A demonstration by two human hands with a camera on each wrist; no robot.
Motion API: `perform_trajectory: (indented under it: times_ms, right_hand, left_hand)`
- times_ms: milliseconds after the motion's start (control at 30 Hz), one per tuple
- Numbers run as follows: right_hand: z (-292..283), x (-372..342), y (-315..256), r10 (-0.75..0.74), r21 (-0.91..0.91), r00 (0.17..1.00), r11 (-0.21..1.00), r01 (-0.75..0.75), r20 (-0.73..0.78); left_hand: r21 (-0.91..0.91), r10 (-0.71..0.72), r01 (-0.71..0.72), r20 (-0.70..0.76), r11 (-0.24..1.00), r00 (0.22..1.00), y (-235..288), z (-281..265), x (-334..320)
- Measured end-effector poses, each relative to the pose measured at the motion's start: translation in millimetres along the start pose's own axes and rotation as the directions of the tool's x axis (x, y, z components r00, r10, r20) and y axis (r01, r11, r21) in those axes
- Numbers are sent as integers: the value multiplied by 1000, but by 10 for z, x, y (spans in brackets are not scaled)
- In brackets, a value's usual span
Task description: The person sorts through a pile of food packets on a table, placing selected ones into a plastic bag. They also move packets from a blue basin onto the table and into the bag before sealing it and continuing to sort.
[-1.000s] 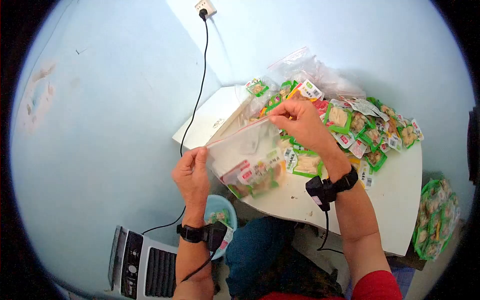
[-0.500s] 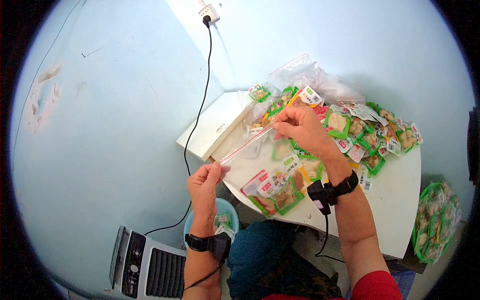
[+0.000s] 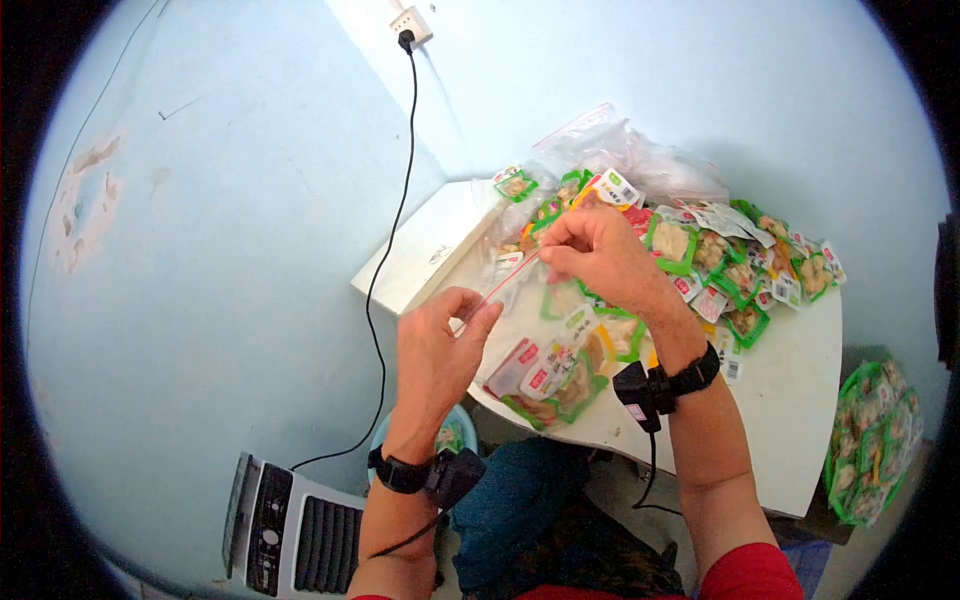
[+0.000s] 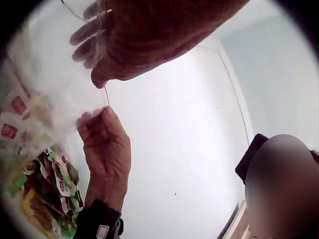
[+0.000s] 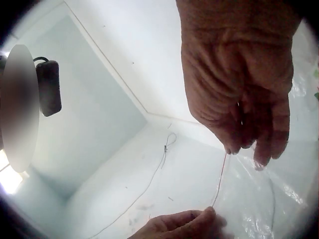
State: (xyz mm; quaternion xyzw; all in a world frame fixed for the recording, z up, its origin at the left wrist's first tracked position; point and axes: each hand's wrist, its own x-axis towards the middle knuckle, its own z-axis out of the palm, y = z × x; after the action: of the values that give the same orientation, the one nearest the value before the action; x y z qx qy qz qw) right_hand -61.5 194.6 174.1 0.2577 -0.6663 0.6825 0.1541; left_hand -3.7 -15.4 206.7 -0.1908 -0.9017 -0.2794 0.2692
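Both hands are working at the top edge of a clear zip bag [image 3: 522,322], and it's hanging at a slant over the near left edge of the white surface [image 3: 785,400]. The left hand [image 3: 440,340] is keeping a narrow grip, thumb pressing toward the fingers with the bag's rim caught between them. Up at the other end, the right hand [image 3: 608,258] is pinching too, its grip closed down on the corner between thumb and fingertips. A red line is running taut from one hand to the other, and both wrist views are showing it!

Down in the bag, several printed packets [image 3: 555,378] are gathering at the bottom. Just behind the right hand, a big heap of green-edged packets [image 3: 720,255] is spreading across the surface, with crumpled clear plastic [image 3: 640,160] leaning against the wall behind. A white slab [image 3: 425,250] is lying to the left, a black cable [image 3: 402,200] passing in front of it. Below the left forearm, a blue bucket [image 3: 470,428] is holding more packets.
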Motion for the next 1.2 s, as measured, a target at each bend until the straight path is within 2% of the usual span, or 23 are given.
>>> perform_trajectory:
  times_ms: [100,167,267,467,567,700,800,900,967,1067,1167,1200]
  right_hand:
    - [-58,-2,-27,46,-14,998,999,-46,53]
    - [-73,-11,-45,51,41,997,998,-53,56]
    - [-75,-16,-64,55,44,997,997,-58,55]
    - [-99,-13,-26,23,17,996,1000,-24,91]
    - [-74,-8,-8,-20,11,993,1000,18,114]
    - [3,-29,-57,-24,16,984,1000,21,179]
    - [27,-28,-69,44,-13,985,999,-42,168]
    - [50,-4,-37,-44,-56,996,997,49,79]
    - [92,-8,-28,-22,-7,998,1000,23,64]
    - [87,-10,-34,-16,8,998,1000,15,54]
    - [47,9,23,-42,-36,999,998,43,22]
    - [44,14,40,-54,-55,998,997,55,9]
  left_hand:
    - [-35,-29,29,14,999,999,0,-5,55]
    - [-38,-80,81,34,996,996,40,-30,58]
    - [-117,-50,48,-10,992,999,23,30,34]
    - [-43,-17,16,-9,999,1000,52,23,12]
    - [-61,-26,27,6,998,1000,91,10,6]
    - [-59,41,-42,-16,997,999,114,23,19]
    - [-72,78,-80,-27,994,997,79,51,38]
    - [-52,147,-149,-42,987,988,35,37,86]
    - [19,237,-236,-54,972,970,16,2,121]
    - [2,115,-116,40,993,993,-49,-98,111]
    - [86,89,-96,76,992,993,-244,-239,72]
    - [42,85,-87,50,995,995,-337,-256,46]
